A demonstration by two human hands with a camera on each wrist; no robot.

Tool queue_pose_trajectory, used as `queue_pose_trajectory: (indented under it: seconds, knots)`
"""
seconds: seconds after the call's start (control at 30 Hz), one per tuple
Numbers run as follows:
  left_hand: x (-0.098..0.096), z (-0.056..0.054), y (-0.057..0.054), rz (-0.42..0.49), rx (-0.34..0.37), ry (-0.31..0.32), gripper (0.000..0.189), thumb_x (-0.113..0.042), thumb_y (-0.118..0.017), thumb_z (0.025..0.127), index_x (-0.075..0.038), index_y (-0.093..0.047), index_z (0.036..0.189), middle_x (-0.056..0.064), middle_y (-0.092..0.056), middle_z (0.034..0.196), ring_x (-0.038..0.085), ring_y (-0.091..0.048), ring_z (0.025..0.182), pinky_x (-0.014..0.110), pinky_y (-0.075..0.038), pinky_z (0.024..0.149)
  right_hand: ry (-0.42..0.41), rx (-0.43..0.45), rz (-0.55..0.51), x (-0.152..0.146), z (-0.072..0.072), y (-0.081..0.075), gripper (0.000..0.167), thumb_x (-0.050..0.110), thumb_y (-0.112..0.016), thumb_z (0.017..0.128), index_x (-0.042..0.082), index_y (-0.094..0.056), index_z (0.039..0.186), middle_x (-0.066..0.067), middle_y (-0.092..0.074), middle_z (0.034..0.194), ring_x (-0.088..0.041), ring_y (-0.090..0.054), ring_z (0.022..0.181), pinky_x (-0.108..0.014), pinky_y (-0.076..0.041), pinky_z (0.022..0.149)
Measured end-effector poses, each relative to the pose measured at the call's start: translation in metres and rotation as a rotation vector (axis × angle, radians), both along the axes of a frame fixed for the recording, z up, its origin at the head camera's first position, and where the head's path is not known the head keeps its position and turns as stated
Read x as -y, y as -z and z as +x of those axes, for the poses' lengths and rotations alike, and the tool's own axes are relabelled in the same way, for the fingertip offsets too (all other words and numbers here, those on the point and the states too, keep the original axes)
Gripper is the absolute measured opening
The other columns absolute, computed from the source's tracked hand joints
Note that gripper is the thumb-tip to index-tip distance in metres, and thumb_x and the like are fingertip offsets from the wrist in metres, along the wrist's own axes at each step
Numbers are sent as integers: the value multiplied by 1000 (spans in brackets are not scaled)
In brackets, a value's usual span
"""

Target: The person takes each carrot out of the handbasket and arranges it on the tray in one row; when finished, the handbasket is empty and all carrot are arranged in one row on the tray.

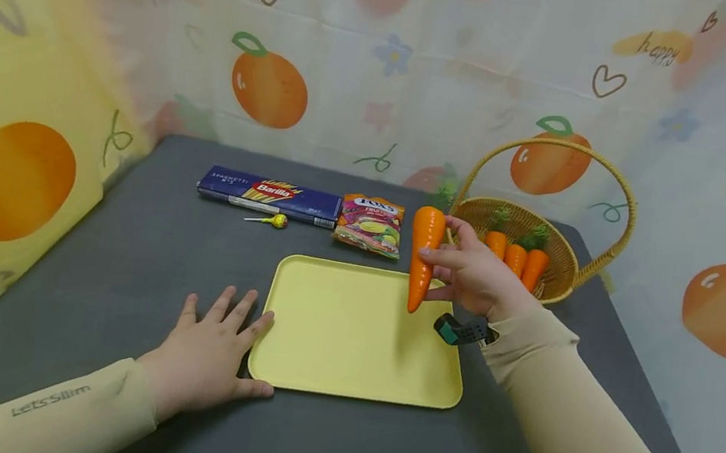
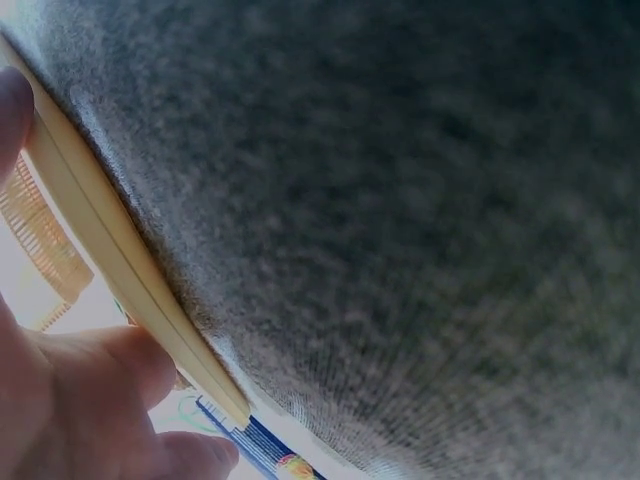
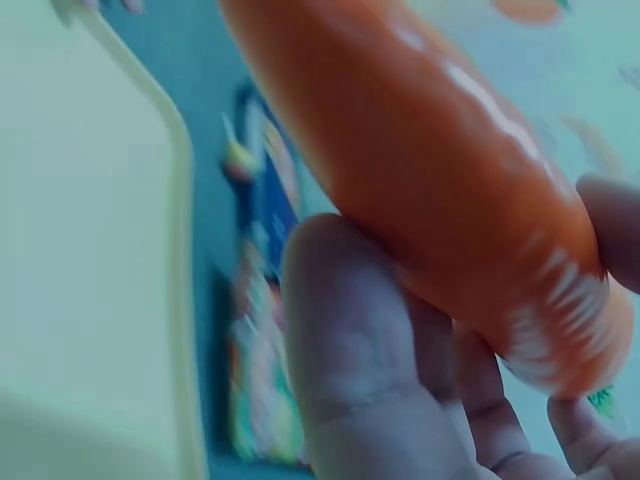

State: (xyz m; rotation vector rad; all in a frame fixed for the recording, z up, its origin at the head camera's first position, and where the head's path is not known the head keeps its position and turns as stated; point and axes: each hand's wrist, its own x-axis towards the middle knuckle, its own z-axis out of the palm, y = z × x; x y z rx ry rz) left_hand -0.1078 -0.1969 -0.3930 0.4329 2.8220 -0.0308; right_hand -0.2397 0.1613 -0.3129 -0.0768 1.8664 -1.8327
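Observation:
In the head view my right hand [image 1: 478, 274] grips an orange carrot [image 1: 424, 254] above the right part of a yellow tray [image 1: 358, 334]. Its tip points down and its thick end is up, with green leaves behind it. The right wrist view shows the thumb and fingers around the carrot [image 3: 450, 170]. My left hand [image 1: 205, 355] lies spread at the tray's left edge, thumb and index finger touching the rim. From the left wrist, the tray's side [image 2: 120, 260] appears close to the fingers.
A wicker basket [image 1: 562, 266] with a tall handle and several carrots [image 1: 515, 258] stands at the back right. Behind the tray lie a blue spaghetti box [image 1: 270, 196], a Fox's candy bag [image 1: 370, 225] and a lollipop [image 1: 276, 220]. A printed curtain [image 1: 353, 101] hangs behind the table.

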Motion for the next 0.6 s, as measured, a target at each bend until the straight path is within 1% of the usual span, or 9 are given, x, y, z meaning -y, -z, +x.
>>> queue_pose_trajectory:
  seconds: [0.13, 0.3, 0.43, 0.6]
  knots:
    - [-1, 1, -2, -8, 11, -8, 115, -96, -57, 87, -23, -39, 174, 21, -23, 183, 55, -19, 167, 92, -17, 118, -25, 37, 17, 33, 8, 12, 78, 9, -60, 114, 25, -10, 171, -21, -47, 148, -27, -68, 105, -51, -68, 87]
    - [-3, 1, -3, -17, 35, -27, 114, -95, -58, 87, -25, -38, 175, 19, -21, 184, 53, -18, 168, 91, -16, 119, -42, 108, 23, 72, 16, 29, 82, 10, -65, 112, 27, -12, 172, -23, -49, 151, -31, -69, 107, -54, -68, 87]
    - [-5, 1, -5, -31, 44, -41, 113, -95, -59, 87, -26, -38, 175, 18, -21, 184, 52, -17, 169, 90, -15, 120, -47, 141, 33, 99, 21, 41, 82, 11, -67, 111, 26, -14, 171, -24, -51, 149, -34, -71, 111, -52, -69, 84]
    - [-6, 2, -8, -57, 47, -57, 113, -95, -59, 87, -27, -37, 175, 16, -21, 184, 50, -17, 169, 89, -15, 122, -57, 166, 90, 128, 25, 54, 82, 12, -72, 108, 25, -18, 169, -25, -56, 144, -37, -73, 114, -45, -69, 74]
